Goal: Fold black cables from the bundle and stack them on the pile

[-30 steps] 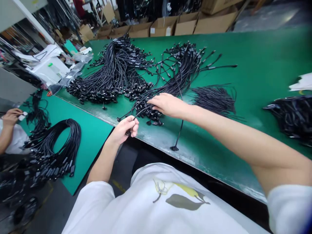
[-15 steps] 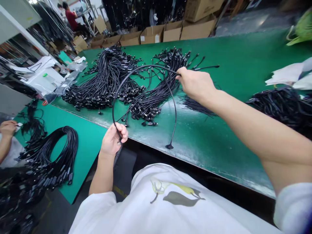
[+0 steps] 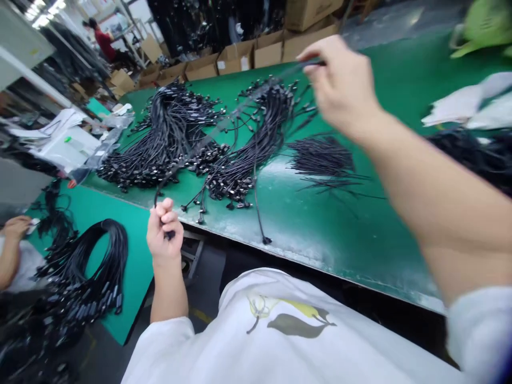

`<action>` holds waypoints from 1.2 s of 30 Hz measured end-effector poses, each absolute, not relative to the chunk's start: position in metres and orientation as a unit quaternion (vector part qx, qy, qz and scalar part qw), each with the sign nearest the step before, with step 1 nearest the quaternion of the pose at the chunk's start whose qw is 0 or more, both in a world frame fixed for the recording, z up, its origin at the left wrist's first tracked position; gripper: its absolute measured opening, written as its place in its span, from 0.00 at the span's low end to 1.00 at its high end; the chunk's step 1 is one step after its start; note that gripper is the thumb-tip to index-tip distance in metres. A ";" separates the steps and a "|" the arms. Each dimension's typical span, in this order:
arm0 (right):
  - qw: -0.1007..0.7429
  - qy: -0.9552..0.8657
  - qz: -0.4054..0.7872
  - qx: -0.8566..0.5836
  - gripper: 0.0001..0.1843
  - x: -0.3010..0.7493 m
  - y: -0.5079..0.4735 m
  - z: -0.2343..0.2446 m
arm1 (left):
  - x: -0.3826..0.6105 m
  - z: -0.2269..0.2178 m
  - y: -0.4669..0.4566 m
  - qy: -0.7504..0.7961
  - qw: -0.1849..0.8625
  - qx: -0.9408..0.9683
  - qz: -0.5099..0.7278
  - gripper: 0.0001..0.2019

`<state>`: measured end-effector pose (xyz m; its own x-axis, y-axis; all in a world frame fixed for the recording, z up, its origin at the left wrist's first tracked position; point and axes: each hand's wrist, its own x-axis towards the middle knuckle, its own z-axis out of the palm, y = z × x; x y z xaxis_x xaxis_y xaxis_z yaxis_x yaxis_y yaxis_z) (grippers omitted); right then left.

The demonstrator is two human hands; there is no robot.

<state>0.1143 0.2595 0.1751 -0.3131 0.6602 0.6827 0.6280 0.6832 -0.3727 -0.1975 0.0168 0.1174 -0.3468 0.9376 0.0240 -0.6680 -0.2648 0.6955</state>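
Observation:
A black cable [image 3: 157, 193] runs between my two hands, its middle blurred by motion. My left hand [image 3: 166, 232] is closed around one end, where a dark connector shows in the palm. Higher up and to the right, my right hand [image 3: 344, 85] pinches the other end between thumb and fingers. Below the cable lie two heaps of connector cables, a larger left heap [image 3: 168, 128] and a narrower right heap [image 3: 264, 133]. One loose cable [image 3: 258, 210] trails from the right heap toward the table's front edge. Under my right forearm is a pile of thin black strands [image 3: 322, 154].
The green table [image 3: 400, 234] spans the view; a second green table [image 3: 140, 229] adjoins at left with a coiled cable bundle [image 3: 120, 250]. Another person's hand [image 3: 16, 226] is at far left. Cardboard boxes [image 3: 236, 56] line the back. White cloths [image 3: 456, 106] lie at right.
My right hand has risen and moved right; my left hand has shifted left. The cable between them went from a slack arch to nearly straight. The strand pile is more exposed.

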 end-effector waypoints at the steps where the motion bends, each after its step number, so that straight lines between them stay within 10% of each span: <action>1: 0.378 -0.826 -0.011 -0.418 0.38 0.125 0.262 0.174 | -0.204 0.119 0.017 0.307 0.513 0.199 0.777 0.08; 3: 0.239 -0.859 -0.054 -0.450 0.43 0.141 0.264 0.161 | -0.216 0.121 0.019 0.330 0.484 0.170 0.792 0.10; 10: -0.077 -0.927 -0.021 -0.367 0.07 0.120 0.153 0.103 | -0.180 0.094 0.042 0.510 0.337 0.442 0.656 0.11; 16: 0.089 -0.949 -0.016 -0.301 0.17 0.099 0.118 0.117 | -0.103 0.062 0.047 0.510 0.397 0.653 0.395 0.13; 23: 0.208 -0.905 0.094 -0.358 0.19 0.164 0.163 0.099 | -0.115 0.074 0.051 0.293 0.756 0.350 0.469 0.11; 30: 0.269 -0.855 0.135 -0.421 0.18 0.199 0.142 0.050 | -0.143 0.091 0.053 0.295 0.671 0.128 0.668 0.16; 36: 0.273 -0.808 0.044 -0.520 0.18 0.211 0.126 0.060 | -0.144 0.075 0.054 0.334 0.714 0.203 0.581 0.13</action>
<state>0.2109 0.1263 0.0601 -0.3109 0.8639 0.3963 0.8161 0.4563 -0.3546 -0.1440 0.0544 0.0745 0.1015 0.9654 -0.2404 -0.6945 0.2418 0.6777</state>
